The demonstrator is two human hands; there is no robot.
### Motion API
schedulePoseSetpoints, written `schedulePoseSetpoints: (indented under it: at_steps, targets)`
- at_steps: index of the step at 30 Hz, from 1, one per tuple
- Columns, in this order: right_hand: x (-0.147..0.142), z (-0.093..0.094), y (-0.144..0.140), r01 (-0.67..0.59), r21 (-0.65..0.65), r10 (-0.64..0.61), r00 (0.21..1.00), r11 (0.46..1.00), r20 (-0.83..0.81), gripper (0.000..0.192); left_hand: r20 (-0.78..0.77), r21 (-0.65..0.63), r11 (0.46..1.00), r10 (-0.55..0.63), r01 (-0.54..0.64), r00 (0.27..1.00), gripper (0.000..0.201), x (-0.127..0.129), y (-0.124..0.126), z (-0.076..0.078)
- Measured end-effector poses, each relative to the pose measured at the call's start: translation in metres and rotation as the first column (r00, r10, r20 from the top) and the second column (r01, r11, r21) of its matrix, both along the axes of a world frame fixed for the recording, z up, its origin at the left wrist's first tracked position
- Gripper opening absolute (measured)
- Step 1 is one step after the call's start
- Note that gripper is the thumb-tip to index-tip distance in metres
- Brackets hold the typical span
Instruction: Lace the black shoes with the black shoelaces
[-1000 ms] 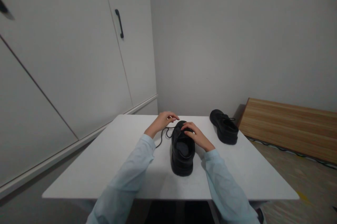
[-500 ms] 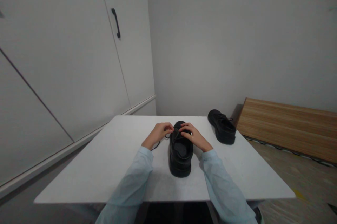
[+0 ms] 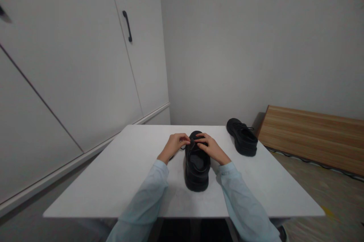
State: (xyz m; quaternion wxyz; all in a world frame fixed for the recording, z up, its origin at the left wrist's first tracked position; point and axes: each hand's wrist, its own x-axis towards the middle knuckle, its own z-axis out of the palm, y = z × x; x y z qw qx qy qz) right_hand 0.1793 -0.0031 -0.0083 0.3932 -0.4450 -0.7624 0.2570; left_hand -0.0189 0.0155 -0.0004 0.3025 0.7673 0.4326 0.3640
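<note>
A black lace-up shoe point(image 3: 196, 181) stands upright on the white table point(image 3: 108, 192), its heel towards me and its toe pointing away. My left hand point(image 3: 176, 144) is at the shoe's left side, thumb and fingertips pinched on the black shoelace by the eyelets. Part of a loose lace shows under this hand, beside the shoe. Over the lacing from the right comes my right hand point(image 3: 209, 146), its thumb and fingers closed on the upper edge near the tongue. The fingers hide most of the eyelets.
A second black shoe point(image 3: 245, 141), its lace tied in a bow, stands near the table's far right edge. Beyond it, a wood-grain panel point(image 3: 309, 138) leans by the grey wall. A white cabinet point(image 3: 71, 64) with dark handles rises on the left.
The whole view has shifted slightly, so everything appears a little further right. My left fingertips have come slightly closer to my right hand over the lacing; the shoe stays in place.
</note>
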Motion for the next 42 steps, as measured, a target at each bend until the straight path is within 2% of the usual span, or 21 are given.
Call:
schedulePoseSetpoints:
  at_steps: [3, 7, 18, 23, 25, 27, 29, 32, 35, 37, 39, 40, 42]
  targets:
    - [-0.001, -0.001, 0.001, 0.015, 0.007, -0.015, 1.000, 1.000, 0.009, 0.023, -0.002, -0.024, 1.000, -0.011, 0.011, 1.000, 0.011, -0.001, 0.000, 0.000]
    - [-0.002, -0.002, 0.001, 0.035, 0.019, -0.036, 0.999, 0.999, 0.037, 0.022, 0.029, -0.036, 0.995, -0.089, 0.090, 0.996, 0.016, -0.005, 0.003, -0.003]
    - [-0.010, 0.000, 0.001, 0.116, 0.018, -0.116, 0.993, 0.993, 0.007, 0.009, 0.117, -0.046, 0.995, -0.078, 0.084, 0.990, 0.014, -0.001, 0.007, -0.011]
    - [-0.014, -0.003, 0.002, 0.154, 0.064, -0.155, 0.988, 0.986, 0.011, 0.008, 0.143, -0.053, 0.988, -0.137, 0.146, 0.980, 0.015, -0.002, 0.008, -0.015]
    - [-0.014, -0.002, 0.001, 0.146, 0.073, -0.146, 0.989, 0.987, -0.001, 0.009, 0.143, -0.040, 0.987, -0.145, 0.153, 0.979, 0.021, -0.003, 0.008, -0.016]
    - [-0.013, 0.000, 0.000, 0.134, 0.078, -0.132, 0.991, 0.988, -0.029, 0.009, 0.087, 0.017, 0.995, -0.096, 0.095, 0.992, 0.028, -0.006, 0.009, -0.017]
    - [-0.012, 0.001, -0.001, 0.127, 0.075, -0.122, 0.990, 0.989, -0.067, 0.009, -0.008, 0.118, 0.993, 0.012, -0.011, 1.000, 0.030, -0.009, 0.010, -0.017]
    - [-0.011, 0.000, -0.001, 0.138, 0.055, -0.131, 0.984, 0.989, -0.119, 0.008, -0.101, 0.268, 0.943, 0.232, -0.198, 0.967, 0.022, -0.014, 0.010, -0.017]
    - [-0.009, -0.001, 0.000, 0.171, 0.038, -0.161, 0.971, 0.985, -0.178, 0.007, -0.090, 0.300, 0.876, 0.419, -0.377, 0.903, 0.011, -0.017, 0.012, -0.017]
    - [-0.009, -0.003, 0.002, 0.191, 0.026, -0.181, 0.959, 0.981, -0.219, 0.008, -0.028, 0.230, 0.857, 0.480, -0.462, 0.877, 0.009, -0.017, 0.012, -0.016]
    - [-0.008, -0.003, 0.003, 0.215, 0.008, -0.206, 0.944, 0.977, -0.259, 0.008, 0.086, 0.033, 0.881, 0.467, -0.471, 0.880, 0.011, -0.015, 0.012, -0.015]
    - [-0.007, -0.003, 0.004, 0.227, -0.005, -0.219, 0.935, 0.974, -0.280, 0.009, 0.177, -0.103, 0.898, 0.439, -0.427, 0.881, 0.012, -0.013, 0.012, -0.015]
    - [-0.006, -0.003, 0.004, 0.244, -0.047, -0.246, 0.911, 0.968, -0.332, 0.009, 0.415, -0.350, 0.906, 0.376, -0.236, 0.828, 0.013, -0.010, 0.011, -0.014]
